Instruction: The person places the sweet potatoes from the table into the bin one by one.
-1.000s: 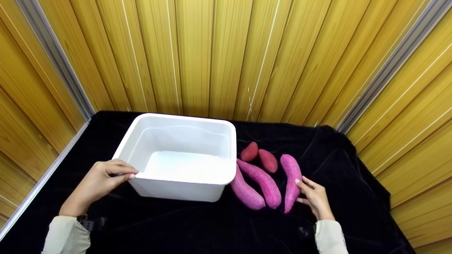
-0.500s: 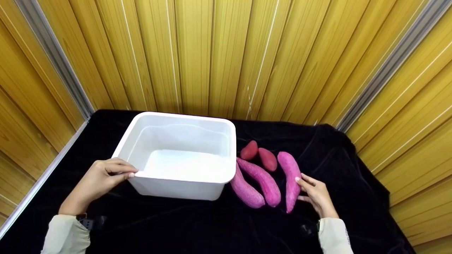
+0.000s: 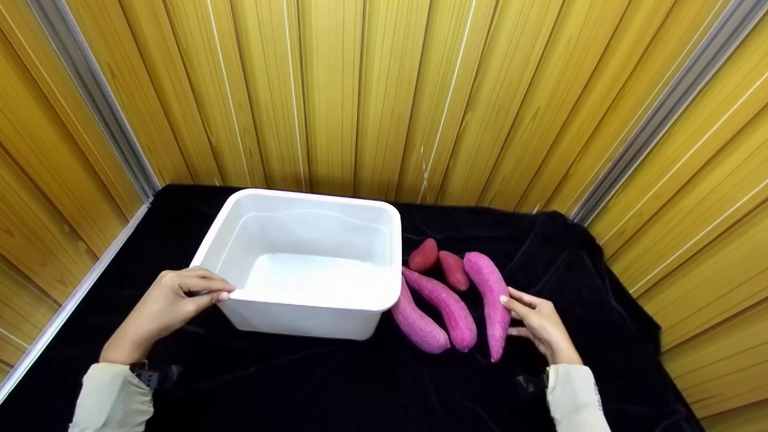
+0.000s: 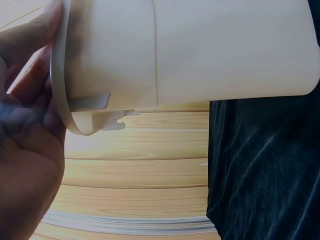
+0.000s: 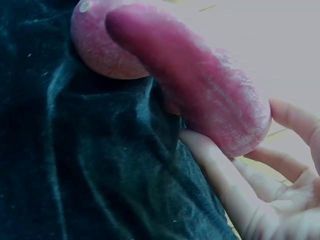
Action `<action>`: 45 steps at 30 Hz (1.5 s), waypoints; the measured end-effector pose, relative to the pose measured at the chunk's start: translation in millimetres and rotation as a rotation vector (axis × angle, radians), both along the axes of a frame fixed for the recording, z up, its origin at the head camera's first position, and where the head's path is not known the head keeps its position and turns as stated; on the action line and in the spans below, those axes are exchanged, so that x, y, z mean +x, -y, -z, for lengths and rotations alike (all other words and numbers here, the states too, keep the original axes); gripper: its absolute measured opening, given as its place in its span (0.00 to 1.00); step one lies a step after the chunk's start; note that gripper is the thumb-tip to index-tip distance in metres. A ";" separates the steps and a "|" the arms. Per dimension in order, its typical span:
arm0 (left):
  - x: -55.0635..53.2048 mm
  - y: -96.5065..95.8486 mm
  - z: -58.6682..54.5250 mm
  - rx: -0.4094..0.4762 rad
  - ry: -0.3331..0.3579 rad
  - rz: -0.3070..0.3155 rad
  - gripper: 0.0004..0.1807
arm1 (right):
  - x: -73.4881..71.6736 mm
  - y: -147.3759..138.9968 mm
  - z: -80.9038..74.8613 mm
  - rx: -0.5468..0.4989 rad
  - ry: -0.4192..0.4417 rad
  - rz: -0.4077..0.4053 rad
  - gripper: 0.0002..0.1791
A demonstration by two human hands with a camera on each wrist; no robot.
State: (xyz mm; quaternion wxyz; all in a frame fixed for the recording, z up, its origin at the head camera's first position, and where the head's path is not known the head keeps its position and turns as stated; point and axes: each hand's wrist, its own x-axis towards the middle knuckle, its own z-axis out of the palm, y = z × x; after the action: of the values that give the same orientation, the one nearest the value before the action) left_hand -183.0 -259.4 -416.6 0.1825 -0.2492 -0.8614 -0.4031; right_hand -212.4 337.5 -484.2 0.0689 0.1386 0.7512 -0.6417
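Note:
My left hand (image 3: 177, 306) pinches the near left corner of a white plastic tub's rim (image 3: 312, 303), and nothing lies inside the tub. In the left wrist view the thumb and fingers sit on either side of that rim. My right hand (image 3: 537, 324) holds a curved purple-pink sweet potato (image 3: 493, 300) by its side, thumb on top and fingers beneath. Its far end overlaps a small red, potato-like piece (image 3: 453, 271) in the head view. The right wrist view shows the held sweet potato (image 5: 195, 85) between thumb and fingers, over the dark cloth.
Two more sweet potatoes, a left one (image 3: 417, 324) and a right one (image 3: 447, 309), lie against the tub's right side. Behind them is another small red piece (image 3: 423, 255). Black cloth (image 3: 300, 384) covers the table, and yellow wood-look walls (image 3: 384, 102) enclose it.
The held sweet potato has turned, its far end swinging left and away, its near tip slightly right. My right hand has shifted a little rightward; my left hand keeps its place.

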 end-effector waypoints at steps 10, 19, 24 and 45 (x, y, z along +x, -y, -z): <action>0.6 -0.4 -0.7 0.023 -0.010 0.021 0.11 | 0.3 4.0 -16.9 -0.006 -0.007 -0.078 0.36; -0.7 0.2 0.5 0.000 -0.009 0.006 0.12 | -0.2 8.2 -28.4 -0.003 -0.015 -0.164 0.36; -0.7 0.1 0.5 -0.009 -0.008 -0.003 0.12 | -0.8 11.4 -33.1 -0.023 -0.032 -0.222 0.36; -0.6 0.5 0.5 0.010 0.011 0.002 0.12 | -6.3 32.2 -59.8 -0.030 -0.072 -0.344 0.34</action>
State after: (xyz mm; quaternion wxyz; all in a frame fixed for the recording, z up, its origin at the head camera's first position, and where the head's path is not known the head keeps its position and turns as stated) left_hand -183.6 -259.9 -417.0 0.1787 -0.2472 -0.8601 -0.4090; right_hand -218.7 305.3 -424.5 0.1528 -0.0161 0.7560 -0.6362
